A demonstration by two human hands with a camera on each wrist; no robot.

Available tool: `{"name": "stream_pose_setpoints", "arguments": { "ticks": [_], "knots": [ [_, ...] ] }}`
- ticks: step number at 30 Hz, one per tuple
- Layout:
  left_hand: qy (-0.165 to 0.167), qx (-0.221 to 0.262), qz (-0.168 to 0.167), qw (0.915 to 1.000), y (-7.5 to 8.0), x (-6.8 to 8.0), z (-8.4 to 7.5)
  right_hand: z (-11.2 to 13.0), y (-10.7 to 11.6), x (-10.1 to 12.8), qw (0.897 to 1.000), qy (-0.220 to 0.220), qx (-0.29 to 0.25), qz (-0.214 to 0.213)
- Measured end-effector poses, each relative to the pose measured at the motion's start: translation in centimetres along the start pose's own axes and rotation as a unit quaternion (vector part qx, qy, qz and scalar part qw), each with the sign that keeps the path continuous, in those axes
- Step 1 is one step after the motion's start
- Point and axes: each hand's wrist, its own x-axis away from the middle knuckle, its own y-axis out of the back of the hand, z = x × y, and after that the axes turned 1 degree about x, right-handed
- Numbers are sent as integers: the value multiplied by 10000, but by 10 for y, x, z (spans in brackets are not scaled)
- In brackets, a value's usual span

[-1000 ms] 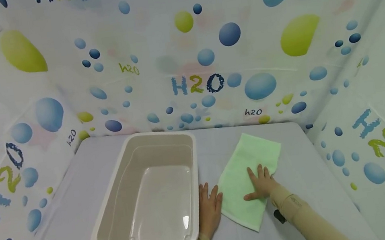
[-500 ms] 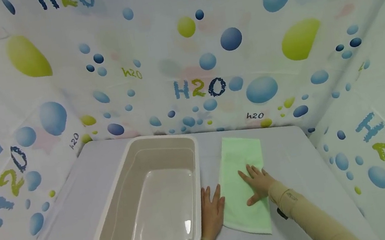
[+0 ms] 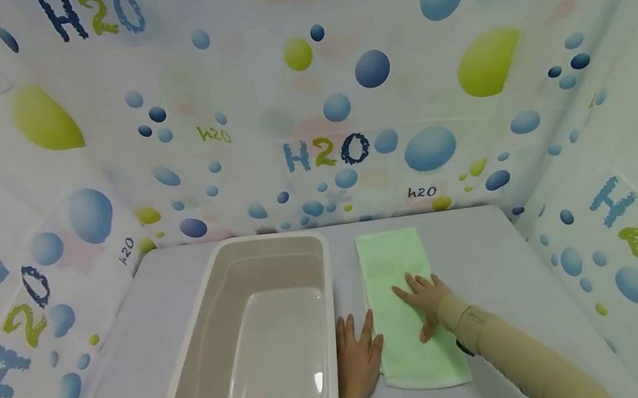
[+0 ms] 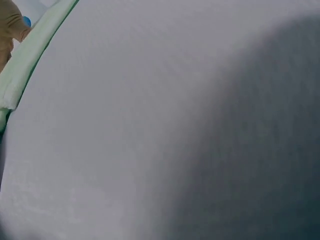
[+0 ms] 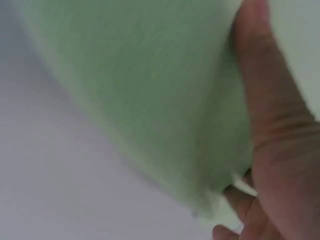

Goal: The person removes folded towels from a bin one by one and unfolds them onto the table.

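The green towel [image 3: 403, 309] is lying folded into a long strip at lower centre of the head view, just right of the beige tub [image 3: 252, 335]. The right hand [image 3: 425, 296] is pressing flat on it, fingers straight; the left hand [image 3: 360, 355] is resting flat at its left edge. Judging by this, the straightening step is under way; a further fold or a lift would call for pinching an end.

The beige rectangular plastic tub [image 3: 253, 342] blocks the pale grey counter's [image 3: 484, 258] left half; right of the folded light-green towel [image 3: 395, 269] it lies bare, hemmed by bubble-printed curtain walls [image 3: 621, 152].
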Motion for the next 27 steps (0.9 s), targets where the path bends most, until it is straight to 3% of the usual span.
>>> {"name": "stream_pose_setpoints", "arguments": {
  "ticks": [4,8,11,16,22,27],
  "knots": [
    [-144,-556,144,9982,0,2,4,24,11,1,9978,-370,499,-219],
    [-72,-617,280,9977,2,2,2,44,23,-1,9949,-465,896,-81],
    [1,-596,344,9976,0,3,0,51,28,-3,9964,-461,684,184],
    [43,-496,235,9985,-2,4,-4,45,31,-5,9976,-485,-161,465],
    [69,-186,-185,9996,0,5,-2,45,29,-7,9960,-393,-772,-231],
    [-174,47,-456,9988,2,5,0,60,21,-5,9939,-567,-520,-785]
  ]
}}
